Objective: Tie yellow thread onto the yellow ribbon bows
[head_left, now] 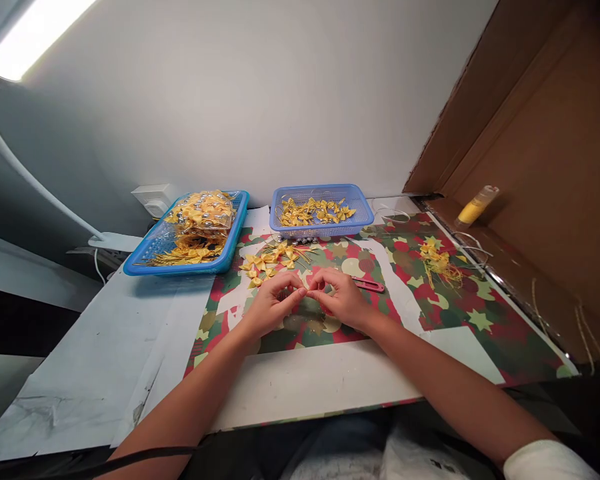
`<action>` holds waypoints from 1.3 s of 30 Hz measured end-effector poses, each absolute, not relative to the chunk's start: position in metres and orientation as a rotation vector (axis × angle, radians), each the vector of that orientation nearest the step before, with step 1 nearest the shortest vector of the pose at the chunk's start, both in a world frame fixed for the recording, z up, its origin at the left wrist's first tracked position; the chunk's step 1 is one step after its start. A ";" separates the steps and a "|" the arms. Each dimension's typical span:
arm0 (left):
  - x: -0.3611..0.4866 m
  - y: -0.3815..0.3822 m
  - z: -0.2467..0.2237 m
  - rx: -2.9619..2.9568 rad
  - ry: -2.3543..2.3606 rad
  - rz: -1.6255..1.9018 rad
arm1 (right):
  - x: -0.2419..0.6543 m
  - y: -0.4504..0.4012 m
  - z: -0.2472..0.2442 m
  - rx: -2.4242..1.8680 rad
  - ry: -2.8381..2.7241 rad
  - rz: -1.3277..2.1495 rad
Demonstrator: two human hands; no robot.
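Observation:
My left hand (279, 301) and my right hand (336, 297) meet fingertip to fingertip over the patterned mat (310, 337). Both are closed in a pinch, thumb against forefinger. Whatever lies between the fingertips is too small to make out. Just beyond my left hand, several yellow ribbon bows (260, 263) with thin stems are spread on the mat. A pink-handled cutter or snipper (369, 285) lies beside my right hand, partly hidden behind it.
A blue basket (237, 230) at the left holds bagged and loose yellow bows. Another blue basket (320, 231) with bows stands against the wall. Yellow thread scraps (443, 263) lie at the right, near a yellow tube (477, 207) on a cardboard ledge. A lamp (35, 37) hangs upper left.

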State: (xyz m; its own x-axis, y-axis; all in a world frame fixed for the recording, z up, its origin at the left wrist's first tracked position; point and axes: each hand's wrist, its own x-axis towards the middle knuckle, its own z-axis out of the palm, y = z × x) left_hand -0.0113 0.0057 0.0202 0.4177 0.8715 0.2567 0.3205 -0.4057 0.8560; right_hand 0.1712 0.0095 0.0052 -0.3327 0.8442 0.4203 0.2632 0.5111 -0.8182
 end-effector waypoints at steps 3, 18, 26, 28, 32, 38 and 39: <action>-0.011 0.006 0.018 1.933 1.034 0.964 | 0.171 0.009 0.004 -0.919 -1.877 0.746; -0.011 0.005 0.022 1.867 1.019 0.905 | 0.170 0.009 0.001 -0.887 -1.915 0.683; -0.008 0.003 0.018 1.713 1.093 0.838 | 0.170 0.005 -0.004 -0.847 -2.068 0.262; -0.006 0.003 0.017 1.699 1.097 0.838 | 0.169 0.004 -0.005 -0.832 -2.025 0.215; -0.005 0.003 0.018 1.680 1.089 0.863 | 0.169 0.001 -0.002 -0.806 -1.907 0.250; -0.006 0.004 0.018 1.775 1.113 0.932 | 0.161 -0.002 0.000 -0.951 -1.768 0.613; -0.007 0.004 0.018 1.799 1.113 0.940 | 0.159 -0.003 0.000 -0.986 -1.739 0.666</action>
